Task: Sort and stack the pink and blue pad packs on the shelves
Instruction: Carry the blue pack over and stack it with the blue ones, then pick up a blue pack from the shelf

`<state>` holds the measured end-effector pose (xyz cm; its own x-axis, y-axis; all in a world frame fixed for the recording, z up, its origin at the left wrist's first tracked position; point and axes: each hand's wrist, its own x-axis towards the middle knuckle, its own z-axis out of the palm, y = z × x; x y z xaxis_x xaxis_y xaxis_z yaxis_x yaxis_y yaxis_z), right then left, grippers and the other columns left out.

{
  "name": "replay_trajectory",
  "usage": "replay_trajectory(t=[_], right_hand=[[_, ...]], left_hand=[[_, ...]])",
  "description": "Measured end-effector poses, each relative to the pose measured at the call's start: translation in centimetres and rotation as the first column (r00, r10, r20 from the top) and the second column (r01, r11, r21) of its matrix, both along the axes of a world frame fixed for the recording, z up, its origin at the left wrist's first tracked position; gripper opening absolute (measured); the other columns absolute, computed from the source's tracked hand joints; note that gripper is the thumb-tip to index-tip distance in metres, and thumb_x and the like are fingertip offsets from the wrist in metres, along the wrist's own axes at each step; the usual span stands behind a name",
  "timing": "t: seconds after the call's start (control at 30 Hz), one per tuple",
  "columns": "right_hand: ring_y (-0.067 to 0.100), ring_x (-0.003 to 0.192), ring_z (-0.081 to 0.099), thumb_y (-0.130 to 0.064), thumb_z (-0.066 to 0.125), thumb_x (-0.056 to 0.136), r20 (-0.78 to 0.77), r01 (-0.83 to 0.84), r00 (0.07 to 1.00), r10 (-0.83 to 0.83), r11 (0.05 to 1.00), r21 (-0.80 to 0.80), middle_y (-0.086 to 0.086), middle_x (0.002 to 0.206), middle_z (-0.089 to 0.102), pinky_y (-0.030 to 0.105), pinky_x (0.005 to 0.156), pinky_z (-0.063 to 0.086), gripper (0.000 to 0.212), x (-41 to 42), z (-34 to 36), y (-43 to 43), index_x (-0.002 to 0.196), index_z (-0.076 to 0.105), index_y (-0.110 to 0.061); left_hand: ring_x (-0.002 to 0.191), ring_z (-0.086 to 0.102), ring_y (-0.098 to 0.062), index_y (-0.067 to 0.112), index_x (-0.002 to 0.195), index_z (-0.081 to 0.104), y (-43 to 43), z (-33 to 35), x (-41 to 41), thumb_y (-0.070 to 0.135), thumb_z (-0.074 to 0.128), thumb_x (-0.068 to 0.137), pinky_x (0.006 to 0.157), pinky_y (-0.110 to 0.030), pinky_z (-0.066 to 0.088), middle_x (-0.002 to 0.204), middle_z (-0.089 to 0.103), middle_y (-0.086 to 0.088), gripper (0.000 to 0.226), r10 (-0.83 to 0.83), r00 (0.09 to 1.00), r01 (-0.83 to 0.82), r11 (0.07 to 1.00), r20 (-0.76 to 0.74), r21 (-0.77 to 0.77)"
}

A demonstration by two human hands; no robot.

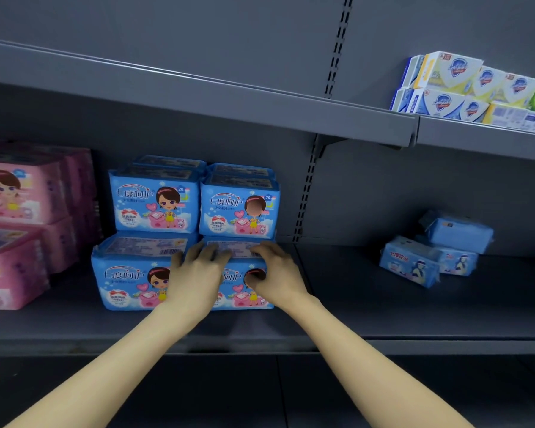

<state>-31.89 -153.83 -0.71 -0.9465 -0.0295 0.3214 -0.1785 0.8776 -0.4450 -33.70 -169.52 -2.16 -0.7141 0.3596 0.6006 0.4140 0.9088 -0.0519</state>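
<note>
Both forearms come up from six o'clock and meet near the centre, where my left hand (195, 274) and right hand (277, 273) grip the lower right blue pad pack (240, 293). The fingers of each hand are curled over its top front edge onto the printed label, and my right thumb presses on its front face. That pack sits on the grey shelf (383, 307), touching the lower left blue pad pack (125, 281) on its nine o'clock side. On top of these two, set back a little, the upper blue pad packs (155, 206) stand side by side and touching, front faces toward me, with more blue packs behind them. At nine o'clock the pink pad packs (19, 196) are stacked two high and several deep, just beside the blue block with a narrow gap between. At three o'clock, on the same shelf and well apart from the block, the loose blue pad packs (410, 262) lie in a small heap, one resting tilted on the others. At one to two o'clock, on the upper shelf (476, 140), the soap boxes (451, 72) are piled two high, yellow-and-white over blue-and-white, with a green box at the frame's edge.
</note>
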Motion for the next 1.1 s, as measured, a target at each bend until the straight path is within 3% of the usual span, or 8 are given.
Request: replay_trajectory(t=[0.4, 0.63, 0.7, 0.77, 0.83, 1.1], right_hand=[[0.025, 0.125, 0.038, -0.022, 0.059, 0.085, 0.029, 0.004, 1.000, -0.004, 1.000, 0.003, 0.001, 0.135, 0.042, 0.029, 0.099, 0.039, 0.049, 0.4, -0.1, -0.2, 0.131, 0.045, -0.015], [0.028, 0.139, 0.017, -0.024, 0.053, 0.090, 0.030, 0.034, 0.999, -0.035, 0.999, 0.039, 0.004, 0.149, 0.024, 0.037, 0.117, 0.009, 0.054, 1.1, -0.4, -0.5, 0.141, 0.035, -0.016], [0.029, 0.141, 0.011, -0.027, 0.054, 0.090, 0.044, 0.042, 0.998, -0.044, 0.998, 0.051, 0.003, 0.153, 0.018, 0.039, 0.118, 0.006, 0.057, 0.9, -0.5, -0.3, 0.142, 0.034, -0.018], [0.032, 0.142, 0.007, -0.029, 0.056, 0.089, 0.057, 0.048, 0.997, -0.050, 0.998, 0.042, 0.002, 0.154, 0.015, 0.043, 0.117, 0.012, 0.059, 0.9, -0.4, -0.1, 0.142, 0.033, -0.020], [0.031, 0.142, 0.008, -0.030, 0.057, 0.088, 0.052, 0.047, 0.997, -0.049, 0.999, 0.028, 0.003, 0.154, 0.016, 0.043, 0.115, 0.018, 0.060, 1.1, -0.2, 0.2, 0.142, 0.033, -0.021], [0.026, 0.140, 0.017, -0.025, 0.057, 0.088, 0.002, 0.044, 0.999, -0.044, 0.999, -0.012, 0.009, 0.151, 0.025, 0.032, 0.115, 0.016, 0.060, 3.1, 0.1, 1.9, 0.143, 0.033, -0.018]], left_hand=[[0.078, 0.067, -0.039, 0.007, 0.090, 0.072, -0.1, -0.2, 0.0, 0.005, 0.093, 0.031, 0.059, -0.054, 0.052, 0.084, 0.068, -0.017, 0.063, -0.005, 1.000, 0.005, 0.999, 0.002, -0.036], [0.083, 0.067, -0.039, 0.007, 0.095, 0.072, -0.5, 0.1, 0.3, 0.005, 0.091, 0.038, 0.067, -0.056, 0.051, 0.090, 0.069, -0.017, 0.060, -0.011, 0.996, 0.013, 1.000, 0.091, -0.024], [0.100, 0.062, -0.037, 0.011, 0.110, 0.067, -0.5, 0.9, 0.8, 0.014, 0.086, 0.056, 0.082, -0.057, 0.048, 0.107, 0.065, -0.014, 0.058, -0.013, 0.986, 0.014, 1.000, 0.164, -0.010], [0.126, 0.043, -0.029, 0.020, 0.134, 0.047, -0.4, 1.7, 1.1, 0.029, 0.065, 0.083, 0.105, -0.049, 0.032, 0.135, 0.048, -0.005, 0.055, 0.000, 0.970, 0.001, 1.000, 0.243, -0.005], [0.134, 0.032, -0.022, 0.023, 0.141, 0.035, -0.2, 2.4, 1.4, 0.035, 0.051, 0.091, 0.111, -0.042, 0.022, 0.143, 0.037, 0.000, 0.053, 0.000, 0.956, 0.002, 1.000, 0.294, -0.007], [0.127, 0.040, -0.024, 0.020, 0.134, 0.047, 3.3, 3.3, 3.4, 0.026, 0.057, 0.086, 0.099, -0.037, 0.039, 0.134, 0.049, -0.003, 0.049, -0.239, 0.933, 0.196, 0.965, 0.268, 0.176]])
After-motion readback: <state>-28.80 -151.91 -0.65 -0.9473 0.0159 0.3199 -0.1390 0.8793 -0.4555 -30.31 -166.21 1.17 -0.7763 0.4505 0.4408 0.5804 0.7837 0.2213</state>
